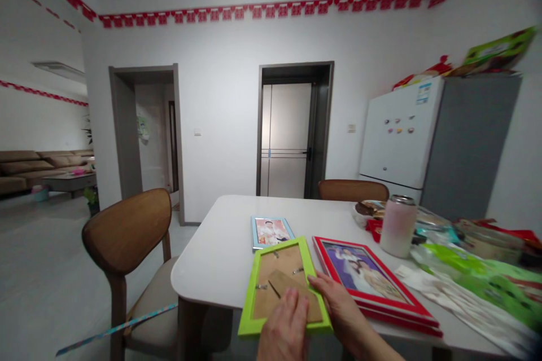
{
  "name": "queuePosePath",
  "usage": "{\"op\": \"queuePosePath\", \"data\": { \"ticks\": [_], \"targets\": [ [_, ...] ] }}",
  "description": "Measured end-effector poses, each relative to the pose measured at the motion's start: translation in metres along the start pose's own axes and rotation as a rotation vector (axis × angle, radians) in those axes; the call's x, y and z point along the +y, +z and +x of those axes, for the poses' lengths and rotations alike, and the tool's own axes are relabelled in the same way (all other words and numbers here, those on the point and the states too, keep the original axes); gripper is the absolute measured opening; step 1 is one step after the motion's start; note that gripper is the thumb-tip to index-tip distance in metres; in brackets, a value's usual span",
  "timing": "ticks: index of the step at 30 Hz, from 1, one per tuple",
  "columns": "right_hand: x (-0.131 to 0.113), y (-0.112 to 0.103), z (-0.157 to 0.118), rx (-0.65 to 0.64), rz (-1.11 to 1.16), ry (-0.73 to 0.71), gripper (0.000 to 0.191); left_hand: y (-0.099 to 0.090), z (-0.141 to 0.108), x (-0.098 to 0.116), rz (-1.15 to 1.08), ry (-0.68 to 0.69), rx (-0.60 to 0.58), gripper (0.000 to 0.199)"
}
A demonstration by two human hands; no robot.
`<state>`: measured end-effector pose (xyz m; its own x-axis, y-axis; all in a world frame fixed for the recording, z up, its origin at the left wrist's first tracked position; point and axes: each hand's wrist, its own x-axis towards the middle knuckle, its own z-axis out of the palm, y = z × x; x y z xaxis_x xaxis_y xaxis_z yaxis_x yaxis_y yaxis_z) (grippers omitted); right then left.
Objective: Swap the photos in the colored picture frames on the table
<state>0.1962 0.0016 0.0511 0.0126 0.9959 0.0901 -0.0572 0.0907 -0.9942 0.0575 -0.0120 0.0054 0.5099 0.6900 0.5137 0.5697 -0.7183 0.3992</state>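
A lime-green rectangular picture frame point(284, 262), back upward, is edge-gripped by the right hand point(339, 306), seemingly for steadiness; the left hand's point(284, 324) grip cannot be told.

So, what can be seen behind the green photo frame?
Behind the green frame, a light-blue frame shows partly, lying on the white table. The green frame's front, and whatever it directly covers, cannot be seen.

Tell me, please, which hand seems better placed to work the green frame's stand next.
Probably the left hand: its fingers lie over the stand on the back of the green frame, while the right hand holds the side edge.
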Motion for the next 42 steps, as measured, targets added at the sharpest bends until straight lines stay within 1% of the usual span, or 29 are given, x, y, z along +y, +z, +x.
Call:
{"op": "queuePosePath", "data": {
  "ticks": [2,3,5,8,10,13,15,17,20,22,24,27,31,33,35,36,37,40,41,42],
  "targets": [
    [0.009,-0.009,0.004,-0.087,0.001,0.104,0.034,0.009,-0.003,0.001,0.050,0.000,-0.061,0.044],
    [0.013,-0.012,0.007,-0.110,-0.019,0.134,0.032,0.013,-0.003,0.002,0.065,-0.004,-0.091,0.043],
    [0.020,-0.017,0.013,-0.082,-0.169,0.136,0.030,0.018,-0.004,0.005,0.088,-0.037,-0.135,0.042],
    [0.028,-0.020,0.023,0.000,-0.545,0.071,0.030,0.025,-0.004,0.007,0.095,-0.082,-0.172,0.042],
    [0.032,-0.020,0.027,0.035,-0.788,0.008,0.031,0.030,-0.004,0.007,0.082,-0.088,-0.183,0.043],
    [0.038,-0.019,0.031,0.068,-1.069,-0.079,0.028,0.033,-0.005,0.005,0.061,-0.090,-0.210,0.043],
    [0.040,-0.019,0.032,0.082,-1.205,-0.107,0.026,0.029,-0.006,0.002,0.043,-0.095,-0.242,0.044],
    [0.041,-0.020,0.032,0.089,-1.274,-0.120,0.027,0.016,-0.007,-0.004,0.023,-0.101,-0.275,0.048],
    [0.039,-0.021,0.033,0.065,-1.262,-0.199,0.033,-0.015,-0.011,-0.015,0.040,-0.180,-0.292,0.062],
    [0.037,-0.019,0.035,0.036,-1.229,-0.249,0.035,-0.034,-0.014,-0.023,0.062,-0.255,-0.290,0.057],
    [0.035,-0.016,0.037,0.014,-1.216,-0.240,0.034,-0.046,-0.016,-0.028,0.056,-0.280,-0.293,0.045],
    [0.035,-0.010,0.044,0.029,-1.244,-0.197,0.028,-0.049,-0.019,-0.032,0.010,-0.271,-0.288,0.034],
    [0.035,-0.006,0.050,0.072,-1.305,-0.188,0.028,-0.046,-0.020,-0.033,-0.035,-0.269,-0.262,0.037],
    [0.035,-0.006,0.049,0.071,-1.305,-0.190,0.029,-0.045,-0.020,-0.035,-0.049,-0.267,-0.250,0.038],
    [0.033,-0.006,0.043,0.053,-1.260,-0.234,0.031,-0.045,-0.021,-0.037,-0.067,-0.264,-0.235,0.039],
    [0.032,-0.006,0.038,0.020,-1.215,-0.269,0.032,-0.045,-0.021,-0.038,-0.076,-0.261,-0.227,0.039],
    [0.030,-0.005,0.033,-0.041,-1.160,-0.304,0.033,-0.045,-0.021,-0.039,-0.084,-0.260,-0.218,0.039],
    [0.025,0.002,0.018,-0.341,-0.992,-0.345,0.028,-0.043,-0.021,-0.038,-0.090,-0.269,-0.205,0.036],
    [0.023,0.005,0.015,-0.417,-0.956,-0.338,0.025,-0.043,-0.022,-0.038,-0.087,-0.273,-0.207,0.035],
    [0.022,0.009,0.012,-0.457,-0.935,-0.326,0.023,-0.042,-0.022,-0.037,-0.085,-0.276,-0.211,0.034]
  ]
}}
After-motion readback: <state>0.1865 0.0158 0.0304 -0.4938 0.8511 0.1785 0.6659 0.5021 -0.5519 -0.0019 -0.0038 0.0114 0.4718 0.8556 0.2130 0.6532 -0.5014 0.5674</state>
